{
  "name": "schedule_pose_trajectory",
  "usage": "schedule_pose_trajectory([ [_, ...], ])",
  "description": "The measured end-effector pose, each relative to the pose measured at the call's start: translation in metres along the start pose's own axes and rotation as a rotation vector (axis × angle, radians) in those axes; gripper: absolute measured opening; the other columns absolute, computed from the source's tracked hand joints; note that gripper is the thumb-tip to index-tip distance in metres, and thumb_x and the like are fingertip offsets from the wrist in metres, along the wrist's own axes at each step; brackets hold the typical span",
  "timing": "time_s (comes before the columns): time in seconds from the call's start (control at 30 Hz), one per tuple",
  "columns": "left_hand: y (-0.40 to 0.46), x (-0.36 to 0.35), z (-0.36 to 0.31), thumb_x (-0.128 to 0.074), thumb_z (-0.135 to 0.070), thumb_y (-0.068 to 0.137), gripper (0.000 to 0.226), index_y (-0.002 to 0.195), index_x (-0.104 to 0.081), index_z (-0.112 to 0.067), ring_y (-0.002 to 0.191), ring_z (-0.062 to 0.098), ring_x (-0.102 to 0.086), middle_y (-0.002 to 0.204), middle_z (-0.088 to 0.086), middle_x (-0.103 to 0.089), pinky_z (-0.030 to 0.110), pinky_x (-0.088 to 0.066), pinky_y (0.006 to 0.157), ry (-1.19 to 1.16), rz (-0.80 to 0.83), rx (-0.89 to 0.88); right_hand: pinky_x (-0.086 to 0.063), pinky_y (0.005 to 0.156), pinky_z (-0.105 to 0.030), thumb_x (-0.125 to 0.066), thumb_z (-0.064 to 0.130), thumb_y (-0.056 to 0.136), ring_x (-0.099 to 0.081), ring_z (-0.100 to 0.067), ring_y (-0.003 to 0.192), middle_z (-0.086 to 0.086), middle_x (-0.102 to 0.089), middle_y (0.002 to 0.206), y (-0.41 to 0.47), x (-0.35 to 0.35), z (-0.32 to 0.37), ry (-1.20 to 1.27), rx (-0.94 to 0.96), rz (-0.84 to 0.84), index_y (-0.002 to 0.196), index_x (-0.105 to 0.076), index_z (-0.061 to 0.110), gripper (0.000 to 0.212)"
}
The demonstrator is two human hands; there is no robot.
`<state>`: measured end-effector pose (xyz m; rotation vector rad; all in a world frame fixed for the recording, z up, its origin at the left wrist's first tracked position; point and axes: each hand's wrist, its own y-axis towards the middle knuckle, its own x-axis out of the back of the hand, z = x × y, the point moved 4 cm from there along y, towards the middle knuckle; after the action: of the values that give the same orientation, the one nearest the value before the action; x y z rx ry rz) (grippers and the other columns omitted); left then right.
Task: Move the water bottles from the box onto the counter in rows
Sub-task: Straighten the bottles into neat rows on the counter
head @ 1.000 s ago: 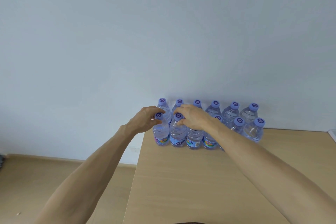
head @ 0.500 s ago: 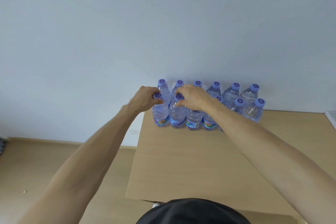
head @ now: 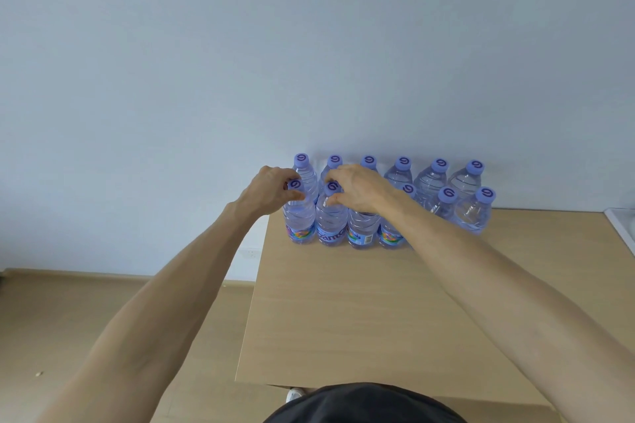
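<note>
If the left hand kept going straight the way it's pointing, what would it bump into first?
Probably the back-row bottle right behind the front bottle that the left hand pinches by the cap; the wall comes after that. Depth is uncertain.

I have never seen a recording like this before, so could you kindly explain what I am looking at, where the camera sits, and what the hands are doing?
There is no machine here: a person wears one wide-angle camera on the head, looking forward and down, so you see their own bare arms reaching out. The dark shape at the bottom edge is probably their clothing.

In front is a light wooden counter against a pale wall. On its far end stand water bottles with purple caps in two rows: six at the back, such as the back-right bottle, and a front row partly hidden by the arms.

The left hand pinches the neck of the front-left bottle just under its cap. The right hand grips the top of the next bottle. Both bottles stand upright on the counter. No box is in view.
</note>
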<state>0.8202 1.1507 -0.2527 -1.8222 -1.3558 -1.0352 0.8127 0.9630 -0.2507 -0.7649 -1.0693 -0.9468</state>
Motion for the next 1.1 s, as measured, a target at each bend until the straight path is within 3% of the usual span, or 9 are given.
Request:
schedule_pose_trajectory([
  [0.2,-0.003,0.0,0.004,-0.074,-0.029,0.079,0.025,0.099,-0.07,-0.016,0.075,0.022,-0.055,0.081,0.007,-0.067,0.029,-0.043,0.061,-0.042,-0.022,0.031,-0.028,0.053,-0.03,-0.065,0.056,0.081,-0.055,-0.02,0.081,0.003,-0.056,0.089,0.003,0.0,0.002,-0.108,-0.045,-0.086,0.086,-0.048,0.023,0.037],
  [0.4,-0.004,0.001,0.0,-0.072,-0.025,0.08,0.022,0.099,-0.069,-0.013,0.079,0.029,-0.057,0.082,0.011,-0.067,0.038,-0.047,0.068,-0.038,-0.017,0.022,-0.035,0.065,-0.032,-0.065,0.051,0.082,-0.05,-0.016,0.09,0.002,-0.059,0.108,0.001,0.0,-0.004,-0.075,0.028,-0.047,0.117,-0.058,0.026,0.043],
  [0.57,-0.006,0.002,-0.002,-0.07,-0.021,0.083,0.023,0.105,-0.07,-0.013,0.081,0.029,-0.057,0.083,0.011,-0.067,0.039,-0.048,0.072,-0.045,-0.006,0.004,-0.031,0.066,-0.03,-0.066,0.05,0.084,-0.057,-0.021,0.098,-0.001,-0.061,0.111,0.004,0.0,0.001,-0.116,0.004,-0.078,0.115,-0.06,0.019,0.044],
  [0.83,-0.009,0.002,-0.003,-0.067,-0.019,0.086,0.029,0.115,-0.067,-0.017,0.092,0.03,-0.062,0.098,0.011,-0.069,0.04,-0.051,0.08,-0.051,0.017,0.004,-0.026,0.059,-0.03,-0.065,0.056,0.081,-0.058,-0.02,0.092,0.001,-0.064,0.102,0.002,0.004,0.006,-0.162,0.01,-0.115,0.105,-0.061,0.018,0.045],
  [0.97,-0.009,0.002,-0.005,-0.066,-0.018,0.086,0.029,0.115,-0.067,-0.016,0.091,0.031,-0.062,0.097,0.013,-0.07,0.042,-0.051,0.081,-0.039,0.02,-0.005,-0.02,0.05,-0.03,-0.063,0.066,0.077,-0.047,-0.018,0.07,0.003,-0.05,0.078,-0.001,0.003,0.006,-0.192,-0.067,-0.114,0.08,-0.039,0.022,0.05],
  [1.03,-0.009,0.002,-0.005,-0.066,-0.018,0.086,0.028,0.114,-0.067,-0.015,0.092,0.032,-0.061,0.096,0.013,-0.07,0.043,-0.05,0.081,-0.032,0.017,-0.004,-0.025,0.056,-0.031,-0.064,0.066,0.077,-0.051,-0.02,0.074,0.002,-0.052,0.079,0.0,0.002,0.007,-0.172,-0.069,-0.105,0.082,-0.043,0.021,0.05],
  [1.1,-0.009,0.002,-0.005,-0.066,-0.017,0.086,0.028,0.114,-0.067,-0.016,0.092,0.032,-0.061,0.096,0.013,-0.07,0.042,-0.05,0.08,-0.027,0.012,-0.002,-0.029,0.065,-0.031,-0.064,0.058,0.081,-0.058,-0.022,0.092,-0.001,-0.061,0.097,0.0,0.0,0.005,-0.12,-0.011,-0.066,0.101,-0.056,0.02,0.044],
])
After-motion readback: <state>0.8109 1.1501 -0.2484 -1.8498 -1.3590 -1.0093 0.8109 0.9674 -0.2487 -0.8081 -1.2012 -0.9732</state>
